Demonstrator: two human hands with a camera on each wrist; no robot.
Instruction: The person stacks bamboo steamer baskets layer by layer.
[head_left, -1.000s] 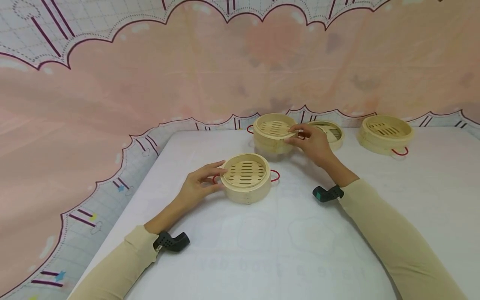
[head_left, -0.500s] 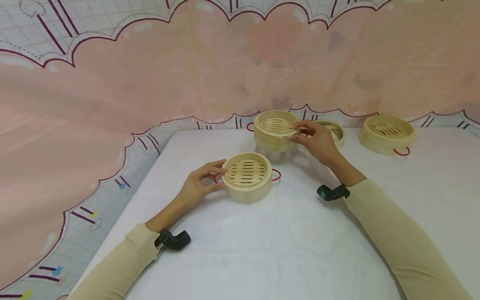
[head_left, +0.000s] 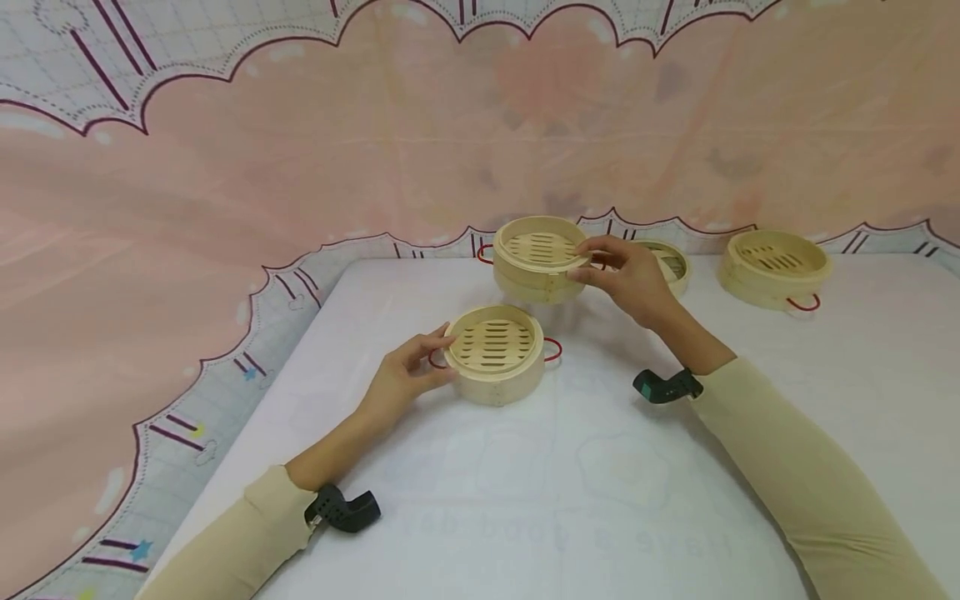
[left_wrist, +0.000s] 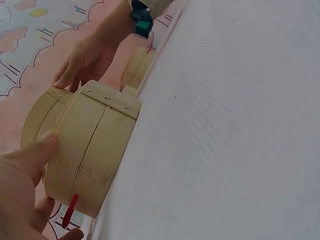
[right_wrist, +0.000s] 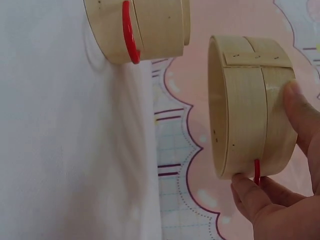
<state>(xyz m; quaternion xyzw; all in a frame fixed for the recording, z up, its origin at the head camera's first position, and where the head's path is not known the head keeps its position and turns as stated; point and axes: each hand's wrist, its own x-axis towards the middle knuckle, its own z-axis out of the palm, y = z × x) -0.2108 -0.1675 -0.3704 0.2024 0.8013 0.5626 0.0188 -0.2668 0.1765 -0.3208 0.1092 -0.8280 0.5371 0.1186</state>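
My left hand grips the left rim of a round bamboo steamer basket with a slatted bottom and red side handles. This basket sits on the white table, and its side fills much of the left wrist view. Farther back, my right hand pinches the right edge of a second bamboo steamer basket between thumb and fingers. That one hangs above the tabletop, its underside rim showing in the right wrist view, where the right thumb presses its wall.
Behind the right hand, a lower bamboo ring piece is partly hidden. To its right stands another steamer basket with a red handle. A printed pink cloth hangs along the table's far and left edges.
The basket in my right hand has risen slightly and shifted a little left. My left hand stays on the near basket, its wrist slightly lower.
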